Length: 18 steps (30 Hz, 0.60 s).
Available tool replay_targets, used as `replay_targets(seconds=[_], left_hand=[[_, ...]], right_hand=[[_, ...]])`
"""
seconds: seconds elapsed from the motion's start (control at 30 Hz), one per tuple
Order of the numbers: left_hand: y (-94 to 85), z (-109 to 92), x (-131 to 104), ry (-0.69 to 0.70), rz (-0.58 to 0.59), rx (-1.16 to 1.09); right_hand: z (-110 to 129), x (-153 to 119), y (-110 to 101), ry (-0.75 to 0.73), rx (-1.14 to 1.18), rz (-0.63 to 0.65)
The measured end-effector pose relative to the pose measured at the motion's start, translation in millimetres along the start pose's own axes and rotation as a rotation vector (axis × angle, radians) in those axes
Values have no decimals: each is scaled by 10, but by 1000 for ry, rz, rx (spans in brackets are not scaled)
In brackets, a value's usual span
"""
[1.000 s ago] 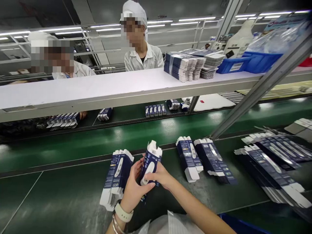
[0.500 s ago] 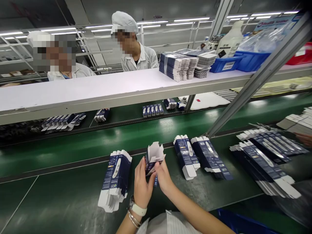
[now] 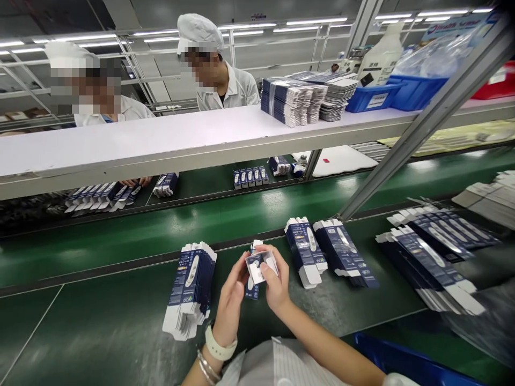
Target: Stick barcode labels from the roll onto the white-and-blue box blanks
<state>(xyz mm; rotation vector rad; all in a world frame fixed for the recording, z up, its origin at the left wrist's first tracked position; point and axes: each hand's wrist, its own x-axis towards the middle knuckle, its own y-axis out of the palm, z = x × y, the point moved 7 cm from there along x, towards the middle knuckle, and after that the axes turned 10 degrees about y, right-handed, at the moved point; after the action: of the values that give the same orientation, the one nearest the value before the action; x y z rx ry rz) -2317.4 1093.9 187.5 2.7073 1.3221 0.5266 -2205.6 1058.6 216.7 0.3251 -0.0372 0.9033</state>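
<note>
Between my two hands is a small blue-and-white folding carton point(image 3: 254, 265), its end turned up toward me. My right hand point(image 3: 278, 281) grips it, the thumb pressed on the white end and the fingers bent round the far side. Along the carton's left side are the fingers of my left hand point(image 3: 230, 300), curled against it. Under my hands lies a flat blue carton point(image 3: 252, 291), partly covered. A stack of flattened cartons point(image 3: 189, 287) lies left of my left hand. Two more carton stacks point(image 3: 306, 246) point(image 3: 344, 249) lie right of my right hand.
More flattened cartons point(image 3: 426, 262) lie at the right. Behind the green belt point(image 3: 217, 214), a raised shelf point(image 3: 169, 134) bears bundled cartons point(image 3: 292, 102) and blue bins point(image 3: 418, 92). A slanted metal post point(image 3: 402, 145) stands at right. Two co-workers are across the line.
The carton's raised white flaps no longer stand up; its end now faces me under my right thumb. My left hand has shifted slightly left and loosened along the side.
</note>
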Motion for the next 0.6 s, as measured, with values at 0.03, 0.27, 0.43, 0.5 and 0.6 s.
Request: replay_targets(seconds=[0.03, 0.27, 0.43, 0.5, 0.6], left_hand=[[6, -64, 41, -33, -15, -43], [118, -237, 145, -235, -100, -148], [197, -303, 123, -233, -111, -165], [195, -310, 119, -219, -128, -141], [141, -310, 113, -112, -153, 23]], right_hand=[[31, 7, 5, -30, -31, 22], [97, 32, 7, -178, -154, 93], [86, 20, -20, -173, -124, 65], [95, 15, -18, -181, -116, 61], [108, 12, -19, -193, -117, 52]])
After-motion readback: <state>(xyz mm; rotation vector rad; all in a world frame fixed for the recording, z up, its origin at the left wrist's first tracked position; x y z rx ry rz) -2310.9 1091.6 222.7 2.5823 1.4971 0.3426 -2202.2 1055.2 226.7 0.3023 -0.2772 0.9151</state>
